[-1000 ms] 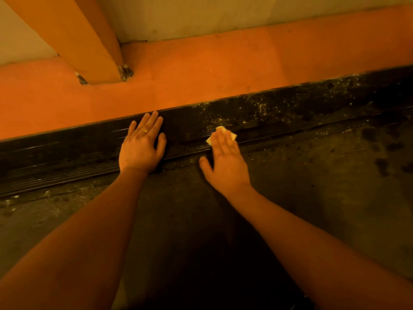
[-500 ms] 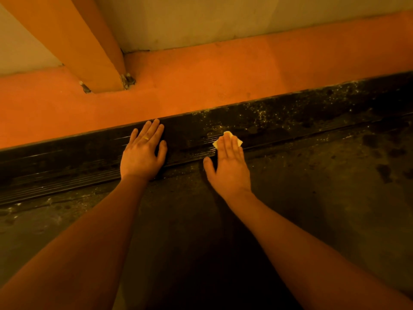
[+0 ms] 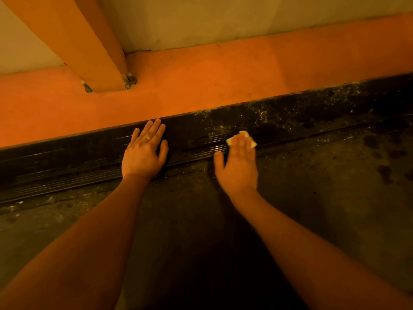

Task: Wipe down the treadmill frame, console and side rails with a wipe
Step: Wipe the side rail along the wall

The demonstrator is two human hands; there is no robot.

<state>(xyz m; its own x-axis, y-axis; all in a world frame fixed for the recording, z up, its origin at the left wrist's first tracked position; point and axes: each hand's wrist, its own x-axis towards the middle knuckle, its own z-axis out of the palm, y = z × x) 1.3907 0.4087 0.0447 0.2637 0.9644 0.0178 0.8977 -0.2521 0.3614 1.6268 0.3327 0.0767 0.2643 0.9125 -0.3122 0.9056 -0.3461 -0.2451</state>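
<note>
Two open hands are laid flat on the side rail (image 3: 67, 166): the left hand (image 3: 144, 154) is braced with fingers spread, while the wipe (image 3: 244, 133), pressed under the right hand (image 3: 240, 163), has been slid farther from the left hand towards the unwiped dust (image 3: 279, 113) on its right.

At back, a pale plain surface (image 3: 245, 19), floor or wall I cannot tell; light is dim & warm, everything tinted orange.

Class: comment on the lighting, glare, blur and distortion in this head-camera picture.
Head view: heavy orange cast throughout; deep shadow at bottom centre; thin glare streaks on the side rail ribs; right hand pressing the wipe looks slightly blurred, left hand sharper; the rail's straight edge shows little bending.
</note>
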